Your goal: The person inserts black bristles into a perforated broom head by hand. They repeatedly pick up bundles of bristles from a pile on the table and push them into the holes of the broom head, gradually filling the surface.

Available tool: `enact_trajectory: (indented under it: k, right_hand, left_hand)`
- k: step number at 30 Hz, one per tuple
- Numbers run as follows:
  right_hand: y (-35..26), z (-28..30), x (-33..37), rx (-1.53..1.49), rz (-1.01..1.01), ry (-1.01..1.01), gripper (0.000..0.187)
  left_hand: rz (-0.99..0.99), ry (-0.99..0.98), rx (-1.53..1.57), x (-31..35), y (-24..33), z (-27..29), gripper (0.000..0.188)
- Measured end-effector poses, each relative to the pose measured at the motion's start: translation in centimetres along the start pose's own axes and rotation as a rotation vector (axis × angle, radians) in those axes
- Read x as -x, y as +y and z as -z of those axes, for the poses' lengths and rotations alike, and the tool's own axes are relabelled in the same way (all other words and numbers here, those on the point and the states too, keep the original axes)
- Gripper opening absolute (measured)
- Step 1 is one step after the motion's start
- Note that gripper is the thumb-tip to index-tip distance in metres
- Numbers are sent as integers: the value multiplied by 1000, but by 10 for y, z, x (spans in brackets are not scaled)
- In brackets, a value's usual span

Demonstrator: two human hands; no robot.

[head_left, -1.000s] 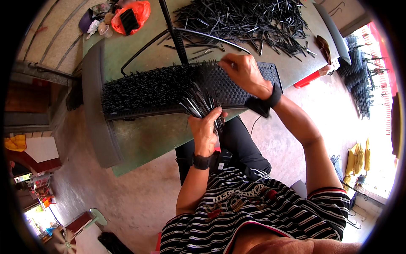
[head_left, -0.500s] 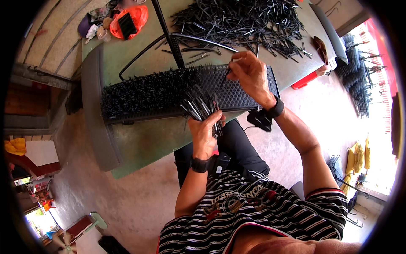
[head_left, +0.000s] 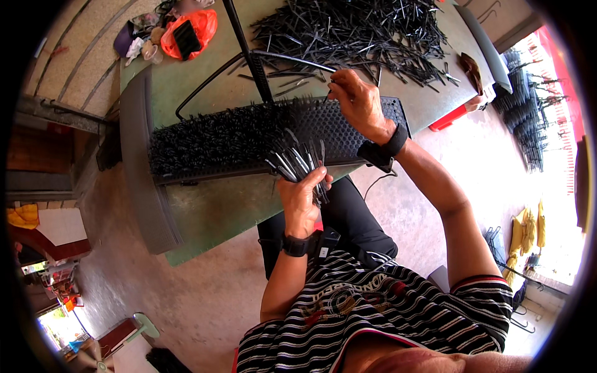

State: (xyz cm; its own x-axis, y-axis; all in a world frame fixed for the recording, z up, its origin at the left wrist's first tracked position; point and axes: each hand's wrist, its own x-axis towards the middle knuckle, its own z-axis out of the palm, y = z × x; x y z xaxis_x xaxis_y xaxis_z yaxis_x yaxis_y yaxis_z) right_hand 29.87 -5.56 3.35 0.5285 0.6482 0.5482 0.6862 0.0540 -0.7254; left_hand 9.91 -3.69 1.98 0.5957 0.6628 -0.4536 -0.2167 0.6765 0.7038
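Observation:
A long black panel (head_left: 339, 132) with rows of small holes lies across the table in front of me. Its left and middle part is thick with black bristle-like strips (head_left: 211, 140); the right part is bare mesh. My left hand (head_left: 303, 198) is closed round a bundle of thin black plastic strips (head_left: 297, 160), fanned out over the panel's near edge. Over the panel's far edge, where the bristles meet the bare holes, my right hand (head_left: 359, 105) is pinched. A short dark strip seems to show at its fingertips, partly hidden by the fingers.
A big heap of loose black strips (head_left: 354, 37) covers the far part of the green table (head_left: 211, 227). A black metal frame (head_left: 256, 71) rises behind the panel. At the far left is an orange plastic bag (head_left: 205, 28) with a dark phone-like slab (head_left: 186, 40).
My right hand has moved left and a little away from me, over the panel's far edge. The left hand stays nearly in place with the bundle of strips.

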Motion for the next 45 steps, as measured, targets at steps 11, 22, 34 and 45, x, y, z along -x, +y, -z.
enact_trajectory:
  k: [11, 22, 34, 45]
  right_hand:
    - [4, 3, -3, 472, 130, -231, 12]
    - [-41, 13, -8, -260, -561, -317, 17]
    - [5, 5, -2, 66, -124, -19, 22]
    - [8, 9, 2, 393, 151, -145, 16]
  left_hand:
    - [14, -13, -54, 2, 0, 3, 18]
    - [13, -111, -137, 2, -13, 1, 20]
    - [70, -30, -41, -1, -8, 7, 23]
    - [26, 6, 18, -7, -9, 7, 25]
